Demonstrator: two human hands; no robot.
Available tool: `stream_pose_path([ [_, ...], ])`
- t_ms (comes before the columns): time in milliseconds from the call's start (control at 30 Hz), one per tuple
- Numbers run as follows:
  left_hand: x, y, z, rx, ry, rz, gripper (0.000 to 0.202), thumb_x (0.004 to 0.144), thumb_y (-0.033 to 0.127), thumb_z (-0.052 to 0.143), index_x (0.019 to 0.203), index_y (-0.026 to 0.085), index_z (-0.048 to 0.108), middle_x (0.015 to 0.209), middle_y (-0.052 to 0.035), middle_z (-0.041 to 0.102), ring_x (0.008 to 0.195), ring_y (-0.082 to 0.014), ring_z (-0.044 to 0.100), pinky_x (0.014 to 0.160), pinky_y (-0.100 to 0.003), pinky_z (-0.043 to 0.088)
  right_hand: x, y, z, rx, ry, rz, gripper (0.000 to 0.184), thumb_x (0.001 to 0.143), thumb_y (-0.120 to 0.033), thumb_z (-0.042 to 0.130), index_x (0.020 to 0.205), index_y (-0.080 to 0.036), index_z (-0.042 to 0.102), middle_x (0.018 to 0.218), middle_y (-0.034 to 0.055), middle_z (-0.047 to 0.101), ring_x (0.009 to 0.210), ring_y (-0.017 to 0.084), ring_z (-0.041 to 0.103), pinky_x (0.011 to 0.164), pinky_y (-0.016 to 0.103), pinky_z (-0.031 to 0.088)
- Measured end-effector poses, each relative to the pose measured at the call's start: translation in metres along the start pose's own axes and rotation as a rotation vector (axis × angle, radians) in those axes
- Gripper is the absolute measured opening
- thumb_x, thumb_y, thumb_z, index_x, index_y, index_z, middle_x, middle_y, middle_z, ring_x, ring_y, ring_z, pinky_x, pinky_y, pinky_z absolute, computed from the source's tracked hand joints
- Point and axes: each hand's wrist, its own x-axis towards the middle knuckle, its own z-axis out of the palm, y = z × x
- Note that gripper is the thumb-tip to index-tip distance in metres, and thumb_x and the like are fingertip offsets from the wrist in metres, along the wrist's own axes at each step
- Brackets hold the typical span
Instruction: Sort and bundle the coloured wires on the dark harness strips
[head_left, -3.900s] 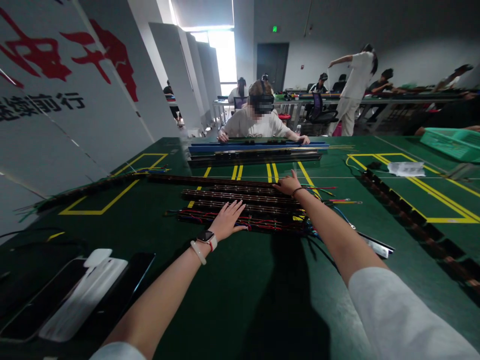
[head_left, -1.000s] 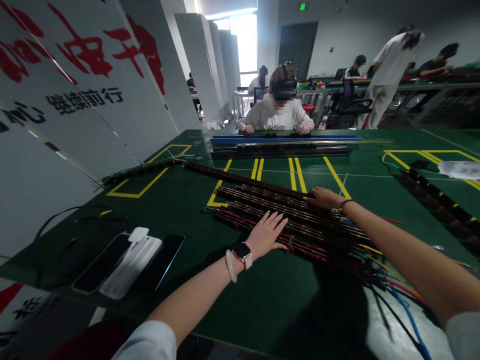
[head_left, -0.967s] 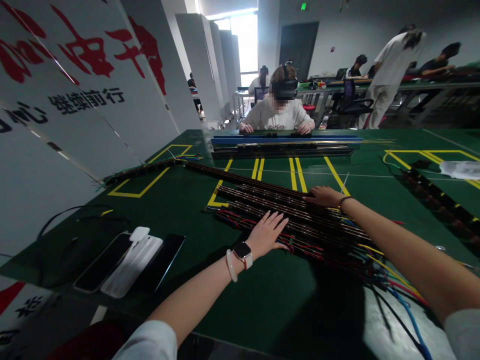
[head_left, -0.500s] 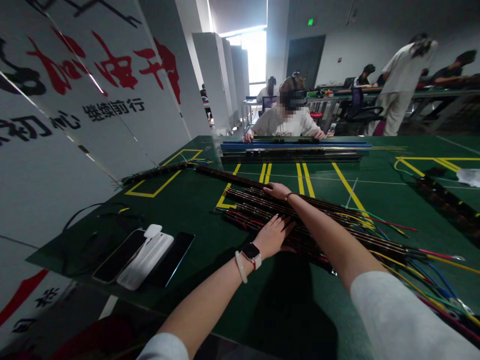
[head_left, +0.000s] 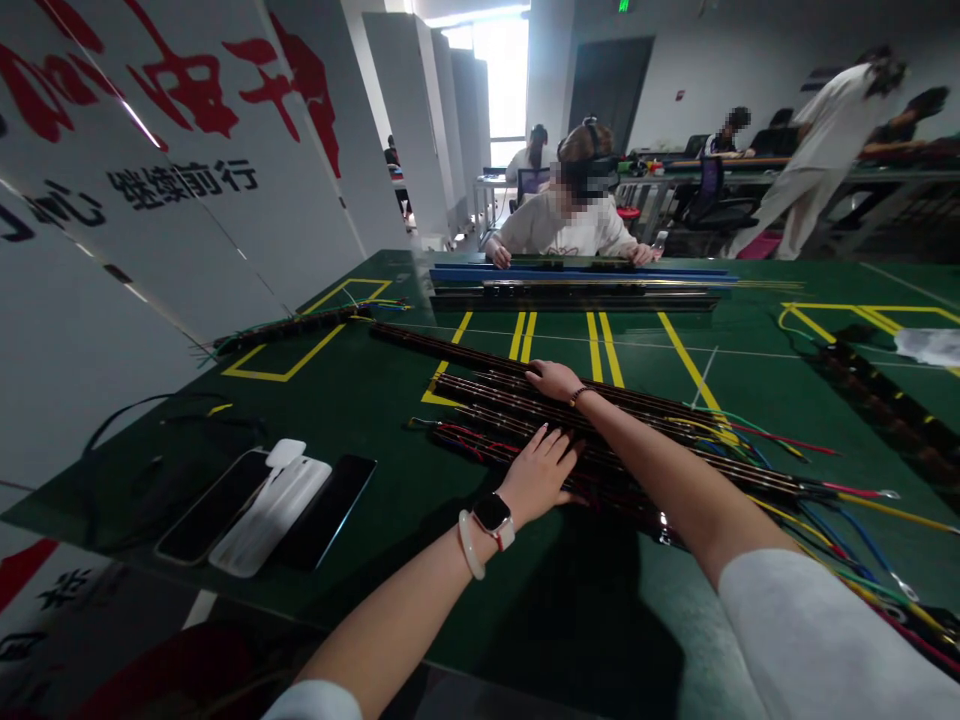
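Several long, dark wire harnesses [head_left: 495,400] lie side by side across the green table [head_left: 420,620]. Coloured leads [head_left: 847,530] with metal lugs fan out from their right ends. My left hand [head_left: 540,468], wearing a watch, rests on the near side of the pile with fingers spread. My right hand [head_left: 553,381] reaches past it to the far side, its fingers bent over the farthest long harness [head_left: 442,345]; its fingertips are partly hidden. That harness sticks out further left than the others.
Phones [head_left: 330,512] and a white case-like item [head_left: 270,520] lie at near left. Another harness [head_left: 289,330] lies along the left edge, and one [head_left: 892,395] at right. Blue and black rails [head_left: 577,275] lie at the far edge before a seated person [head_left: 574,220].
The view has shifted slightly, so the table items appear further left. Both hands stay at nearly the same spots on the harnesses. The standing person in the background leans further over.
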Motion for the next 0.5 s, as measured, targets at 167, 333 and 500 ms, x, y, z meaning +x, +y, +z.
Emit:
stream_pose_path([
  [167, -0.002, 0.001, 0.001, -0.005, -0.004, -0.002, 0.079, 0.079, 0.065, 0.044, 0.138, 0.013, 0.034, 0.141, -0.0137, 0.041, 0.135, -0.0258, 0.031, 0.115, -0.043, 0.013, -0.003, 0.012, -0.013, 0.010, -0.035, -0.020, 0.057, 0.092, -0.055, 0.033, 0.133, -0.017, 0.045, 0.130, 0.0125, 0.054, 0.115, 0.024, 0.053, 0.092, 0.029, 0.041],
  [333, -0.003, 0.000, 0.001, 0.013, -0.011, 0.002, 0.078, 0.083, 0.064, 0.037, 0.141, 0.013, 0.029, 0.144, -0.0136, 0.038, 0.136, -0.0257, 0.030, 0.114, -0.045, 0.015, -0.018, 0.071, -0.053, -0.028, -0.066, 0.078, 0.066, 0.082, -0.058, 0.051, 0.126, -0.010, 0.051, 0.127, 0.0193, 0.054, 0.113, 0.029, 0.053, 0.091, 0.033, 0.042],
  [500, -0.003, 0.000, 0.002, 0.002, -0.017, -0.004, 0.080, 0.082, 0.066, 0.037, 0.142, 0.014, 0.029, 0.145, -0.0141, 0.036, 0.135, -0.0261, 0.031, 0.113, -0.046, 0.018, -0.051, 0.123, -0.072, -0.022, -0.225, 0.165, 0.066, 0.074, -0.064, 0.058, 0.111, -0.009, 0.061, 0.110, 0.0178, 0.064, 0.095, 0.028, 0.061, 0.079, 0.032, 0.046],
])
